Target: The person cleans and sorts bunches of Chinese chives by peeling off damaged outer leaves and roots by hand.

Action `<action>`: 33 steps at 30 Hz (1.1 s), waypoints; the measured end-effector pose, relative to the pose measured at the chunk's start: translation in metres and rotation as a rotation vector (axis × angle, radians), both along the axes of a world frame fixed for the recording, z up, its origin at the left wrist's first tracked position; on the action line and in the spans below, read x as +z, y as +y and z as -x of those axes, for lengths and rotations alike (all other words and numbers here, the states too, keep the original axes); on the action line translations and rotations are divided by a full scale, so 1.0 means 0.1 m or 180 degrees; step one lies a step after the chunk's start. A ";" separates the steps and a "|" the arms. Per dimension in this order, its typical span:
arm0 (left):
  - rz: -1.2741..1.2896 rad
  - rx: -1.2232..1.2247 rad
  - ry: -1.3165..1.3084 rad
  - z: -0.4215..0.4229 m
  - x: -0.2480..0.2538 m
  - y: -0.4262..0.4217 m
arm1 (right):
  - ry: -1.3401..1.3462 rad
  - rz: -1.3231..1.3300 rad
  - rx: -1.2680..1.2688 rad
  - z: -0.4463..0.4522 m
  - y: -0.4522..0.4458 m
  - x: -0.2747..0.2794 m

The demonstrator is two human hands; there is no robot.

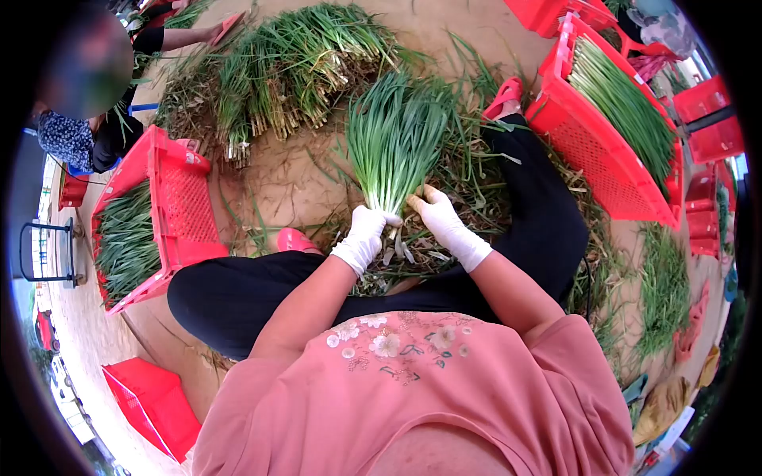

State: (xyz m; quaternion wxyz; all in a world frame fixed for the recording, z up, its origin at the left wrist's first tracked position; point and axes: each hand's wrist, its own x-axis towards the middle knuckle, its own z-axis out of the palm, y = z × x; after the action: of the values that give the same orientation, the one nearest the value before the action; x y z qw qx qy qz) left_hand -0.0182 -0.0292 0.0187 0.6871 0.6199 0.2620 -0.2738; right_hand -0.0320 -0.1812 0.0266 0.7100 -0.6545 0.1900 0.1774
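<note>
In the head view, a bunch of green onions [397,139] fans out away from me, leaves pointing forward and pale stems toward my body. My left hand [369,230], in a white glove, is closed around the stems near their lower ends. My right hand [438,214], gloved too, pinches at the right side of the same stems, its fingertips stained yellowish. Pale stem ends and loose strips hang below the left hand. Stripped leaves and trimmings [476,190] lie beneath and to the right of the bunch.
A large heap of untrimmed green onions [294,71] lies ahead. Red crates of green onions stand on the left [182,198] and right [603,151]. An overturned-looking red crate [155,404] sits at lower left. Another person [67,139] sits at upper left, a sandalled foot near the heap.
</note>
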 end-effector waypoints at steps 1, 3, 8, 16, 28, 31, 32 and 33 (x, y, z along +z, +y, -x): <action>0.0000 0.0012 0.0003 -0.02 -0.05 0.04 | -0.0332 0.0064 0.0343 0.01 -0.01 0.11; 0.1071 0.0319 0.0547 -0.06 -0.09 0.11 | -0.0223 -0.0302 0.0643 0.01 -0.07 0.19; 0.2410 0.0007 0.0773 -0.16 -0.21 0.34 | 0.0007 -0.1814 0.0286 0.01 -0.16 0.01; 0.2067 0.0399 0.0848 -0.20 0.09 0.28 | -0.0804 -0.0713 0.1135 0.05 0.13 0.09; 0.1035 0.0310 0.0526 -0.13 -0.15 0.22 | -0.0631 0.1628 -0.0462 -0.62 -1.05 0.26; 0.0643 0.0056 0.0097 -0.08 -0.05 0.16 | -0.0928 0.3342 0.0600 -0.47 -0.84 0.01; 0.0468 0.0006 0.0059 -0.10 -0.04 0.13 | -0.1238 0.2126 0.0410 -0.45 -0.63 -0.05; 0.0283 -0.0051 0.0049 -0.07 -0.03 0.12 | -0.1146 0.1757 0.0608 -0.45 -0.42 0.03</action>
State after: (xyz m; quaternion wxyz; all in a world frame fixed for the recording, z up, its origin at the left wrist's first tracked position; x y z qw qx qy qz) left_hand -0.0110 -0.0171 0.0161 0.7097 0.5888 0.2499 -0.2954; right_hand 0.0125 -0.2237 0.0299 0.5083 -0.8576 0.0404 0.0666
